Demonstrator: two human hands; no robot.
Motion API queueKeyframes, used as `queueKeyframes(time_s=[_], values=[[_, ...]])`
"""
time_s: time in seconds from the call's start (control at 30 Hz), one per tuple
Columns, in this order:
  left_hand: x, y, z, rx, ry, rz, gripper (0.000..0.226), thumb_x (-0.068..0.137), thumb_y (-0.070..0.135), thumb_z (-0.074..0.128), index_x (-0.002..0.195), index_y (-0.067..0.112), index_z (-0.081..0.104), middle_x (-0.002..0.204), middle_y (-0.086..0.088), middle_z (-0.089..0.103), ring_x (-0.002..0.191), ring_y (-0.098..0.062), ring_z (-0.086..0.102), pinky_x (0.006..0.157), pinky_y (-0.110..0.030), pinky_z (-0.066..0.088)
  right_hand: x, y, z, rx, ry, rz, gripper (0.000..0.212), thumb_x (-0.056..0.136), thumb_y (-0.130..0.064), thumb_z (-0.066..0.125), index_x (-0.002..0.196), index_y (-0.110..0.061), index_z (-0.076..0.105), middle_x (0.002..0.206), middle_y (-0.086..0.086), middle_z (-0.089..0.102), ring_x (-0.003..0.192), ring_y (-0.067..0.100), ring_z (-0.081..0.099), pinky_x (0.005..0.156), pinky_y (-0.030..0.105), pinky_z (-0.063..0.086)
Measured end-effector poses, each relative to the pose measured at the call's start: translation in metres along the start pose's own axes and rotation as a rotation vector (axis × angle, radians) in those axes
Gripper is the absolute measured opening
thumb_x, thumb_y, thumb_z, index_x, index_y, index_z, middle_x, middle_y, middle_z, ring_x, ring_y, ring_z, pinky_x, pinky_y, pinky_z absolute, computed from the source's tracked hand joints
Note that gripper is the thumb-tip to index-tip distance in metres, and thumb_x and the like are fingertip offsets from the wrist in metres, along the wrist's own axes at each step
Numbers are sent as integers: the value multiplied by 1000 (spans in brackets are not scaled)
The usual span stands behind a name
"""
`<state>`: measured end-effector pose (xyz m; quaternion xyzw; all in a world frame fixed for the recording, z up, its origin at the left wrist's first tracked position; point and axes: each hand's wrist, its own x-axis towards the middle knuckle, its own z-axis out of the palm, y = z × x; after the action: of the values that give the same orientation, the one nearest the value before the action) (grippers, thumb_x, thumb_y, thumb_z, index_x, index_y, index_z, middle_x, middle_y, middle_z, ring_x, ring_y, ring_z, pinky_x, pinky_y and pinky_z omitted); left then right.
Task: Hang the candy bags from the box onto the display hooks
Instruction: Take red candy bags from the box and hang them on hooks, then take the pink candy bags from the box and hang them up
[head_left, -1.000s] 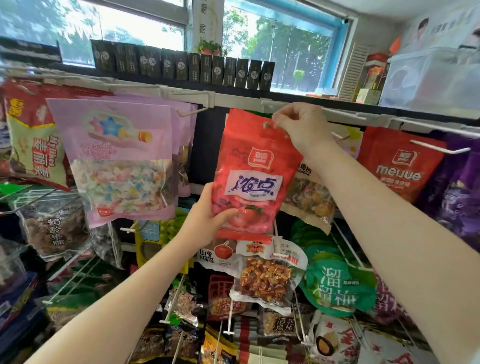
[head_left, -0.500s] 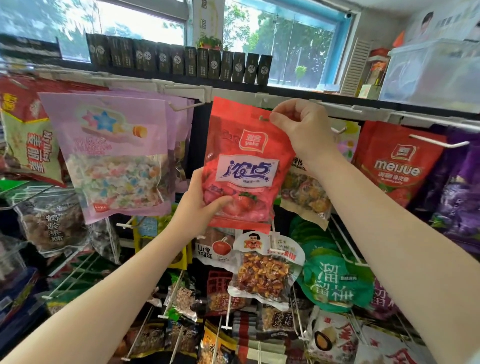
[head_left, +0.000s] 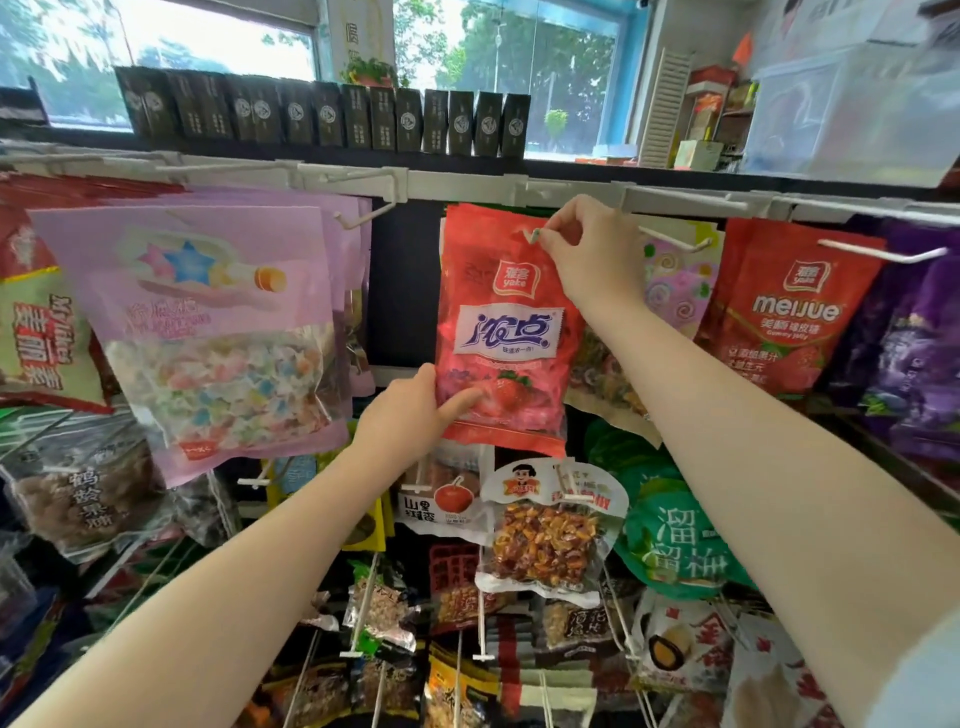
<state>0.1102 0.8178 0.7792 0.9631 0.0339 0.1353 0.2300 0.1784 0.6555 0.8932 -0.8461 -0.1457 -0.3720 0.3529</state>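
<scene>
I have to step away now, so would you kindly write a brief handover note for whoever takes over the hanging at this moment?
Left hand: grips the lower left corner of the red strawberry candy bag, steadying it.
Right hand: pinches the bag's top at its hang hole, just under the white rail.
Done: the bag is raised to the top row, between the purple star candy bags and the red Meijue bag.
Left: I cannot tell whether the hole is on a hook yet; seat it, release. The box is out of view.

Dark boxes (head_left: 322, 117) along window ledge (head_left: 571, 169)
</scene>
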Motion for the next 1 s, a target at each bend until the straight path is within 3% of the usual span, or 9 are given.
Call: queueKeyframes(time_s=[0.13,0.23,0.3,0.47,0.53,0.6,0.67,0.8,1.0], values=[[-10,-6,-4,10,280,50,61,82,51,58,122,9,41,115,-11,53,105,-29,52,81,-41,47,-12,3,3,-168,85,-11,23,88,-37,56,103,-20,64,110,3,59,102,18,51,80,26,32],[-23,-12,-5,-19,521,321,49,81,23,66,121,3,46,107,-17,53,99,-33,50,80,-39,43,-41,11,2,-221,143,-41,42,84,-37,59,123,-19,53,129,5,47,122,24,39,100,34,29],[-34,-14,1,-31,525,514,36,81,19,60,113,4,51,96,-13,57,89,-27,51,75,-33,41,-70,18,0,-217,150,-79,54,84,-34,59,133,-18,44,136,7,43,127,26,36,106,38,24],[-62,-18,43,-78,98,670,27,86,16,56,111,8,56,89,-4,66,74,-22,63,60,-26,42,-145,43,-3,-161,164,-24,66,83,-29,63,138,-6,34,137,15,42,129,27,39,106,33,29],[-71,-22,69,41,9,754,25,86,24,44,101,11,58,76,0,66,64,-22,64,61,-28,45,-176,64,-6,-166,38,123,54,87,-29,60,133,-9,40,130,10,48,116,22,49,95,32,41],[-81,-21,96,97,-106,831,31,85,30,33,91,12,58,70,0,63,62,-23,62,49,-27,45,-211,91,-14,-257,-122,265,35,90,-28,56,121,-13,52,115,5,59,97,21,56,81,38,50],[-95,-11,119,82,-225,877,26,89,27,37,88,11,57,72,-2,61,63,-24,61,42,-27,40,-248,115,-30,-335,-267,373,27,91,-29,55,112,-13,57,101,2,64,85,20,57,75,38,50],[-120,18,175,136,-532,896,18,94,26,41,98,12,51,94,-5,62,84,-26,59,64,-40,51,-320,152,-76,-449,-468,566,24,92,-29,51,109,-14,58,101,3,68,92,24,62,72,35,51],[-158,60,273,287,-822,1049,21,94,23,40,103,9,52,103,-12,60,97,-32,57,70,-36,47,-434,207,-150,-594,-579,873,18,91,-25,49,101,-15,61,106,7,66,103,29,59,77,38,47]])
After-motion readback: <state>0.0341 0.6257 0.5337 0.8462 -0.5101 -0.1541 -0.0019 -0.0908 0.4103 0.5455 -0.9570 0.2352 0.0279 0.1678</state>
